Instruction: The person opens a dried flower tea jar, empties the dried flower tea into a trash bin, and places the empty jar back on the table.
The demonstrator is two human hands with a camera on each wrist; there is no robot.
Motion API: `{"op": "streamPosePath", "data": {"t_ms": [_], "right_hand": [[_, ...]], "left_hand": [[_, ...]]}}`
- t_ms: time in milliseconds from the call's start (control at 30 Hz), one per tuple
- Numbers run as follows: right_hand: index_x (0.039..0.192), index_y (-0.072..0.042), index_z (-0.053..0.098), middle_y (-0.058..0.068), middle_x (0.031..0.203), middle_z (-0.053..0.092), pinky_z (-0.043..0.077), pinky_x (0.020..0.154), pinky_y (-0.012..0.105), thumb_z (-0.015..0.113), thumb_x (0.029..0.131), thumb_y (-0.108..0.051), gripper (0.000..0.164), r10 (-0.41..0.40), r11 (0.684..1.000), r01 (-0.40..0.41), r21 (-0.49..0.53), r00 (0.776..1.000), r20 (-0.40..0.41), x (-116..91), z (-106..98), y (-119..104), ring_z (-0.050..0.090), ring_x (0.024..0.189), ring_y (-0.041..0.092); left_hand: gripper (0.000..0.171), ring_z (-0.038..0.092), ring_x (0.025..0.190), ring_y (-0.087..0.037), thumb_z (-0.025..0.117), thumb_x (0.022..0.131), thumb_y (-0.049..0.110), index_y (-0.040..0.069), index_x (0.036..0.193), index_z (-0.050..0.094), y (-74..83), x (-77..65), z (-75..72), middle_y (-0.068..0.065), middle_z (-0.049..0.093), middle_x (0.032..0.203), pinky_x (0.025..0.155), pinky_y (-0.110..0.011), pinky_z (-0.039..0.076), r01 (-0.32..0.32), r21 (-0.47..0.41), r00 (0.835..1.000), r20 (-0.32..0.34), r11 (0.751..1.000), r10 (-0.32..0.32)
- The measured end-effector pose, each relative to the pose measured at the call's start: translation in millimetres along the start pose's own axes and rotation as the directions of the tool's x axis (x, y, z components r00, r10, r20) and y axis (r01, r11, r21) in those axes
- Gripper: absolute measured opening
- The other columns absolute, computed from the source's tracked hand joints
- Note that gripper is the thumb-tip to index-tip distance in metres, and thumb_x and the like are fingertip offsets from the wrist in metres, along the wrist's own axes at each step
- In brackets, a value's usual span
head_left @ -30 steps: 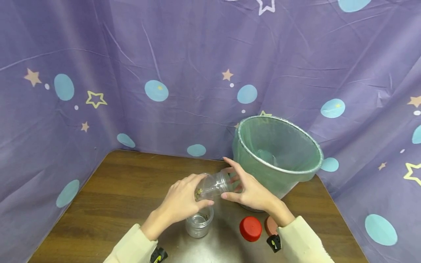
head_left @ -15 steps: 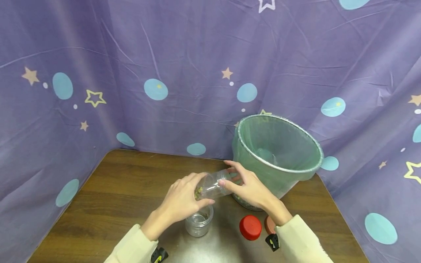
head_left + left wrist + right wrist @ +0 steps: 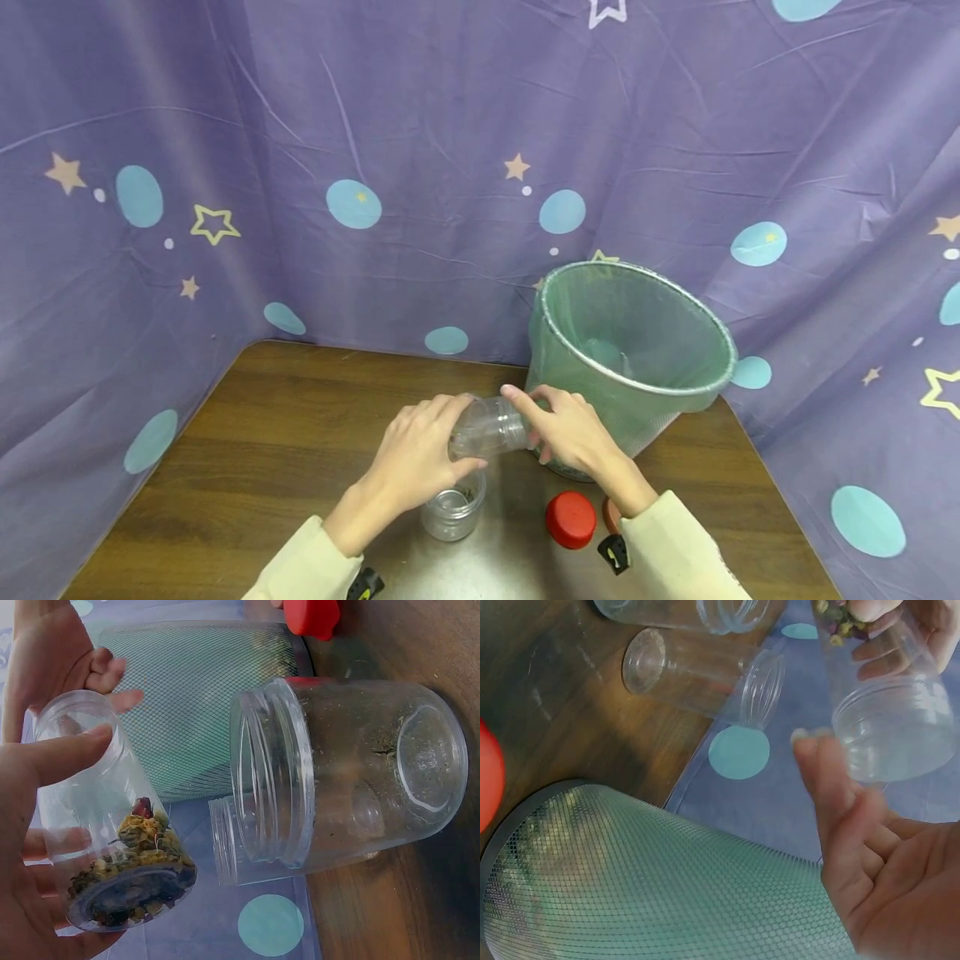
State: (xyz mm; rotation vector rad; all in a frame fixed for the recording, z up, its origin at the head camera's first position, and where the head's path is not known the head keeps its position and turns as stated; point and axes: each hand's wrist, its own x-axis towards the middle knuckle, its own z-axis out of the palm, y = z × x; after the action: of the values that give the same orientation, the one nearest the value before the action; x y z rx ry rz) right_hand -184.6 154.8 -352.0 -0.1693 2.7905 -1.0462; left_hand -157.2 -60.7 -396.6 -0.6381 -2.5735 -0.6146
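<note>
My left hand point(image 3: 412, 454) grips a clear plastic jar point(image 3: 491, 425), tilted on its side above the table. Yellowish dried flower buds point(image 3: 150, 832) lie heaped at the jar's bottom, on the left palm side. At the ridged other end is my right hand point(image 3: 573, 433), its fingers loosely bent and its thumb raised. Both wrist views show a gap between those fingers and the jar. Below the left hand stands a clear jar point(image 3: 452, 512) with a few dark crumbs inside. Another clear jar point(image 3: 705, 675) stands behind it, mostly hidden by the left hand in the head view.
A green mesh bin point(image 3: 592, 392) with a liner stands at the back right, close to the right hand. In front of it lies a red lid point(image 3: 572, 520). A pinkish lid point(image 3: 611, 515) is partly covered by the right wrist. A purple curtain point(image 3: 420, 275) surrounds the table.
My right thumb has swung from below the jar's end up over it, and the right fingers have come away from that end. The left hand keeps its hold with the jar almost still.
</note>
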Motion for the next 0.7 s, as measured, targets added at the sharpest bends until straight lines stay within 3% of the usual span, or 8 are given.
{"op": "streamPosePath", "data": {"t_ms": [133, 300, 533, 700], "right_hand": [[0.110, -0.010, 0.066, 0.006, 0.060, 0.067, 0.053, 0.058, 0.030, 0.050, 0.087, -0.074, 0.070, -0.026, 1.000, 0.026, 0.009, 0.999, 0.019, -0.3, 2.9, -1.4, 0.061, 0.043, 0.016], [0.123, -0.010, 0.063, 0.001, 0.062, 0.067, 0.050, 0.061, 0.028, 0.058, 0.087, -0.065, 0.065, -0.109, 0.994, 0.109, -0.017, 0.994, 0.024, 0.1, 2.7, 1.1, 0.063, 0.048, 0.011], [0.139, -0.014, 0.051, 0.003, 0.100, 0.076, 0.055, 0.074, 0.030, 0.069, 0.088, -0.047, 0.063, -0.270, 0.959, 0.258, 0.117, 0.958, 0.098, -0.4, -0.2, 6.0, 0.071, 0.072, 0.006], [0.141, -0.013, 0.049, 0.006, 0.105, 0.074, 0.055, 0.078, 0.031, 0.071, 0.088, -0.043, 0.065, -0.297, 0.949, 0.282, 0.139, 0.949, 0.102, -1.0, -0.9, 6.6, 0.072, 0.079, 0.005]], "left_hand": [[0.078, 0.068, 0.102, -0.028, 0.087, 0.066, 0.047, 0.010, 0.129, 0.059, 0.8, -0.2, 1.4, -0.006, 0.069, 0.117, 0.086, -0.046, 0.055, 0.001, 0.017, 1.000, -0.010, 1.000, -0.001], [0.080, 0.068, 0.105, -0.027, 0.085, 0.068, 0.050, 0.009, 0.131, 0.059, 1.4, 0.2, -0.3, -0.007, 0.069, 0.119, 0.086, -0.045, 0.055, 0.029, 0.007, 1.000, 0.013, 1.000, -0.029], [0.078, 0.068, 0.103, -0.028, 0.086, 0.068, 0.046, 0.009, 0.132, 0.059, -1.1, 0.3, -2.1, -0.008, 0.069, 0.119, 0.085, -0.047, 0.054, 0.090, -0.054, 0.995, 0.040, 0.995, -0.088], [0.077, 0.068, 0.102, -0.027, 0.086, 0.068, 0.046, 0.011, 0.131, 0.059, -1.8, 0.5, -2.3, -0.007, 0.069, 0.119, 0.085, -0.047, 0.054, 0.100, -0.055, 0.994, 0.049, 0.993, -0.097]]}}
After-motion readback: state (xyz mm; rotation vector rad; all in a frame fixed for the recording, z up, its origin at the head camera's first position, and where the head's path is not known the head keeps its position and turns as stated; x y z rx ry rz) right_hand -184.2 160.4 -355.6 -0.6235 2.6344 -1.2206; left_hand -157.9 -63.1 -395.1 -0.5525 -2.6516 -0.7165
